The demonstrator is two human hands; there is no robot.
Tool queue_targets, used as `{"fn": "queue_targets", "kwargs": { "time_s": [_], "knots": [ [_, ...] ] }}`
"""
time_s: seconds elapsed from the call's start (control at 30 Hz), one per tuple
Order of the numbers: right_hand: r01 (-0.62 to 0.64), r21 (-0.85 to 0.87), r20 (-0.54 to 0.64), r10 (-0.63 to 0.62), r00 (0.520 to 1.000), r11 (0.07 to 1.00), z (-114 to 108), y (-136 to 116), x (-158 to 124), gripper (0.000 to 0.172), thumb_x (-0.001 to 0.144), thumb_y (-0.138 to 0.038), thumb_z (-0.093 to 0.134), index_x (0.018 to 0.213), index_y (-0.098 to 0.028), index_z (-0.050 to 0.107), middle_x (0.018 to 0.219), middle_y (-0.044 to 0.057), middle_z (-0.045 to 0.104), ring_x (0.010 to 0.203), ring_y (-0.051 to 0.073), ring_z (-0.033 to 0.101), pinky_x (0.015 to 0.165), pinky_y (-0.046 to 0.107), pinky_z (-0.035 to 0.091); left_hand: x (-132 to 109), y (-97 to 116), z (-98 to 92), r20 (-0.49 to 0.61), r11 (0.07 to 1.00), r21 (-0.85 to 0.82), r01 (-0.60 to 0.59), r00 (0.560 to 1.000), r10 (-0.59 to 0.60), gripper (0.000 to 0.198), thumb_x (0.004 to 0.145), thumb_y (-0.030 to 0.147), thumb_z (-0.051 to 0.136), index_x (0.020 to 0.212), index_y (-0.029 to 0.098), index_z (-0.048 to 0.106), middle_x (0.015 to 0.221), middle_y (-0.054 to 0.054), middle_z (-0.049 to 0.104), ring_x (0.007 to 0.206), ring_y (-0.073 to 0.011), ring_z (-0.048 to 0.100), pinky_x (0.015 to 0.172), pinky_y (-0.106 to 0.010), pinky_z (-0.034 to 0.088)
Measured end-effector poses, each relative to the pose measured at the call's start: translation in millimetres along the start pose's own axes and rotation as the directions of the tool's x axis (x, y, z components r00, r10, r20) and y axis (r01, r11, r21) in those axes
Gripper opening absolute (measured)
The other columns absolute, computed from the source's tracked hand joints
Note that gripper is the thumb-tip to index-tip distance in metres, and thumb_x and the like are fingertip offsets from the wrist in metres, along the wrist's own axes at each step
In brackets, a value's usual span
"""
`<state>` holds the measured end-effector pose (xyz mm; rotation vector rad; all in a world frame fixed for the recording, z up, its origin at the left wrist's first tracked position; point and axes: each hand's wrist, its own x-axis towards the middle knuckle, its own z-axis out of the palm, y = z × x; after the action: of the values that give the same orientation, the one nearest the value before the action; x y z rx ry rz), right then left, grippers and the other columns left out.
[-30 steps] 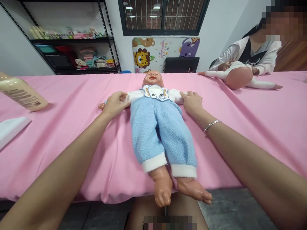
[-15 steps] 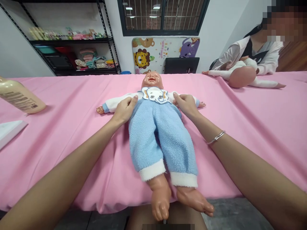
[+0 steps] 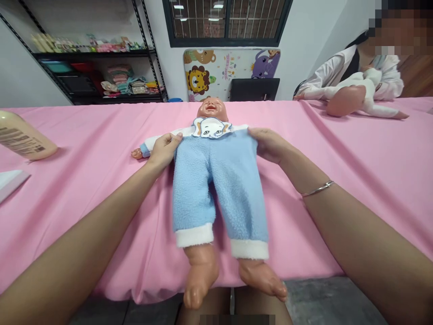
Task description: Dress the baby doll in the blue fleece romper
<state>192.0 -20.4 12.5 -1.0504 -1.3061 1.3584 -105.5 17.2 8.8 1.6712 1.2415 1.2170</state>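
- Left hand (image 3: 164, 151): fingers loosely curled, pointing up and to the right
- Right hand (image 3: 269, 144): fingers curved downward, well apart from the left hand
- Both forearms slant inward
- Thin metal bangle (image 3: 318, 188) above the right wrist

A baby-care training room, with practice dolls (image 3: 211, 180) on a pink-covered table (image 3: 84, 126).

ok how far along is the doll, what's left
Done: the baby doll lies face up, wearing blue fleece trousers and an elephant bib. In hand: the left hand and right hand are at the trousers' waist. Left: the bare feet have no socks.
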Motion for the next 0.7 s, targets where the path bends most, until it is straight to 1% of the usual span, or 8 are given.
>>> {"fn": "queue_targets", "kwargs": {
  "time_s": [0.07,0.1,0.17,0.23,0.33,0.43,0.57,0.7],
  "knots": [
    [0.081,-0.061,-0.162,-0.090,0.983,0.995,-1,7,5,0.049,0.063,-0.056,0.083,0.069,-0.017,0.055,0.067,-0.001,0.049,0.066,0.011,0.045,0.064,0.025,0.040,0,-1,-0.4,0.078,1.000,-0.005,0.012,0.997,-0.011,0.033,0.077,0.047,0.066,0.071,0.020,0.049,0.069,0.001,0.047,0.064,-0.0139,0.040,0.061,-0.026,0.030],
    [0.066,-0.154,-0.200,-0.096,0.975,0.986,-2,12,7,0.046,0.066,-0.054,0.081,0.067,-0.017,0.054,0.066,-0.001,0.049,0.065,0.011,0.044,0.062,0.025,0.039,0,-2,-1.2,0.133,1.000,-0.003,0.013,0.991,-0.012,0.033,0.074,0.048,0.068,0.074,0.020,0.051,0.072,0.000,0.051,0.066,-0.0146,0.043,0.062,-0.026,0.032],
    [0.012,-0.286,-0.228,-0.080,0.970,0.958,-1,23,12,0.041,0.070,-0.052,0.077,0.069,-0.017,0.058,0.069,0.001,0.054,0.067,0.013,0.047,0.064,0.026,0.040,1,-3,-3.5,0.222,1.000,0.027,0.014,0.975,-0.020,0.037,0.069,0.052,0.071,0.077,0.019,0.056,0.078,-0.002,0.057,0.073,-0.0167,0.048,0.066,-0.026,0.035],
    [0.023,-0.236,-0.220,-0.076,0.972,0.972,1,33,16,0.039,0.072,-0.053,0.074,0.081,-0.017,0.063,0.081,0.004,0.062,0.078,0.015,0.056,0.074,0.029,0.046,1,-3,-5.3,0.253,0.998,0.060,0.015,0.967,-0.030,0.039,0.068,0.055,0.070,0.078,0.019,0.060,0.081,-0.003,0.060,0.076,-0.0180,0.050,0.067,-0.026,0.036],
    [0.116,-0.142,-0.230,-0.147,0.962,0.983,7,41,20,0.043,0.076,-0.056,0.069,0.094,-0.018,0.064,0.101,0.008,0.067,0.094,0.019,0.062,0.088,0.033,0.050,0,-3,-4.3,0.256,0.998,-0.043,0.039,0.966,-0.026,0.037,0.066,0.050,0.073,0.081,0.018,0.061,0.082,-0.002,0.060,0.076,-0.0164,0.051,0.069,-0.026,0.037],
    [0.098,-0.313,-0.295,-0.195,0.935,0.945,12,43,21,0.045,0.083,-0.064,0.057,0.090,-0.020,0.061,0.101,0.011,0.066,0.096,0.023,0.062,0.083,0.040,0.053,-3,-3,-0.5,0.230,0.981,-0.175,0.081,0.972,-0.040,0.034,0.065,0.039,0.075,0.083,0.017,0.057,0.079,0.001,0.057,0.072,-0.0139,0.051,0.068,-0.025,0.038],
    [0.057,-0.406,-0.311,-0.197,0.930,0.912,16,40,18,0.048,0.085,-0.069,0.052,0.088,-0.022,0.059,0.096,0.011,0.064,0.096,0.026,0.059,0.078,0.044,0.053,-3,-4,1.1,0.139,0.994,-0.085,0.063,0.989,-0.051,0.026,0.071,0.034,0.072,0.079,0.018,0.053,0.074,0.001,0.055,0.068,-0.0135,0.050,0.064,-0.025,0.037],
    [0.055,-0.449,-0.287,-0.201,0.937,0.892,17,37,16,0.047,0.083,-0.071,0.053,0.089,-0.025,0.059,0.093,0.009,0.062,0.098,0.028,0.058,0.079,0.045,0.052,-2,-2,-3.4,0.127,0.998,0.031,0.046,0.991,-0.050,0.020,0.075,0.030,0.069,0.080,0.018,0.053,0.074,0.001,0.057,0.069,-0.0144,0.051,0.064,-0.025,0.037]
  ]
}}
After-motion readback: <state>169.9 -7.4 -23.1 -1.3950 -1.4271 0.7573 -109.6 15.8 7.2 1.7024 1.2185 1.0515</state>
